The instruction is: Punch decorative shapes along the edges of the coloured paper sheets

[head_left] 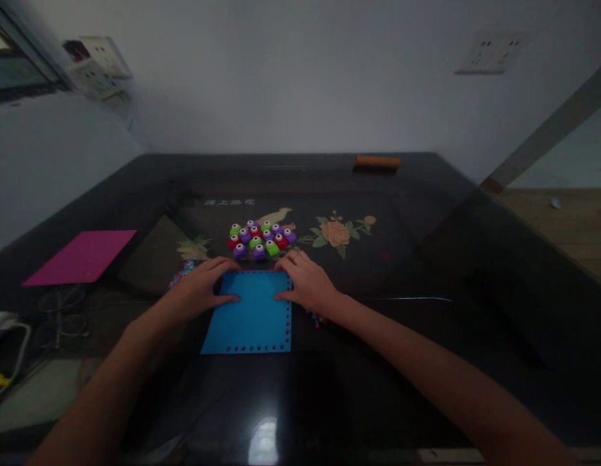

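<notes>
A blue sheet (254, 314) lies on the dark table, with small dark-red dots along its top, right and bottom edges. My left hand (203, 285) grips its upper left side, the thumb on the sheet and the curved fingers at the top corner. At the upper right, my right hand (307, 279) holds it the same way, with a ring on one finger. Just beyond the top edge sits a cluster of red, green and purple one-eyed toy pieces (256, 241). Small pink and blue bits (174, 279) lie by my left hand; more are partly hidden under my right wrist.
A pink sheet (81, 257) lies at the left, near a coiled cable (62, 317). At the far edge rests an orange-brown roll (378, 161). A wall with sockets (491, 53) rises behind the table. Flowers (335, 233) decorate the glossy tabletop.
</notes>
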A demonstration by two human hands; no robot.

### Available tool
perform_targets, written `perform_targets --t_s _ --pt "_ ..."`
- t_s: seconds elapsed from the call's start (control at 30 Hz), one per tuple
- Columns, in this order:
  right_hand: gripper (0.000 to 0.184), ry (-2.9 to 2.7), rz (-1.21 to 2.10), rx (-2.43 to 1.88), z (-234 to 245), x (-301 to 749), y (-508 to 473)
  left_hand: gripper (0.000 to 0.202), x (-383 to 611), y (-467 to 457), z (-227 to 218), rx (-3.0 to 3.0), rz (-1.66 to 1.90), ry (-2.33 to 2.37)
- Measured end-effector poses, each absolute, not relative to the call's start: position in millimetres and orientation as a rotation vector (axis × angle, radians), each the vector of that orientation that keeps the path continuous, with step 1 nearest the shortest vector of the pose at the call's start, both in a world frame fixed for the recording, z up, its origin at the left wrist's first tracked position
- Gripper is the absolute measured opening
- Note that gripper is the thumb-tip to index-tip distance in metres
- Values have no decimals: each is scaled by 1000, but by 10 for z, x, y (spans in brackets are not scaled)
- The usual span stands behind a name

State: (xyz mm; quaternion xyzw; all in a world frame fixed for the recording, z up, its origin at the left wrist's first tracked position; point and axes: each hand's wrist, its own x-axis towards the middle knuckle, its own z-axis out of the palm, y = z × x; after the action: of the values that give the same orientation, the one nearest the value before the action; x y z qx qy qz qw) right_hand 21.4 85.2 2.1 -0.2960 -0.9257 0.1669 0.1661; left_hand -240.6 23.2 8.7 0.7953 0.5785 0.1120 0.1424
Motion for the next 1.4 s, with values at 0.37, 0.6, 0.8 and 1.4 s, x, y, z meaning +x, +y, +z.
perform_targets --t_s 0.37,0.6,0.8,1.4 --pt "42 -2615 613 -810 34 198 846 24 -2404 233 167 2027 511 1788" --pt "35 -2460 908 -885 47 212 879 28 -2422 230 224 1823 624 1774" --pt "16 -2142 1326 -847 125 238 983 33 -2379 210 318 1556 777 1781" --pt "17 -1829 1616 -935 471 503 1247 49 -1917 -1 272 1000 679 1395"
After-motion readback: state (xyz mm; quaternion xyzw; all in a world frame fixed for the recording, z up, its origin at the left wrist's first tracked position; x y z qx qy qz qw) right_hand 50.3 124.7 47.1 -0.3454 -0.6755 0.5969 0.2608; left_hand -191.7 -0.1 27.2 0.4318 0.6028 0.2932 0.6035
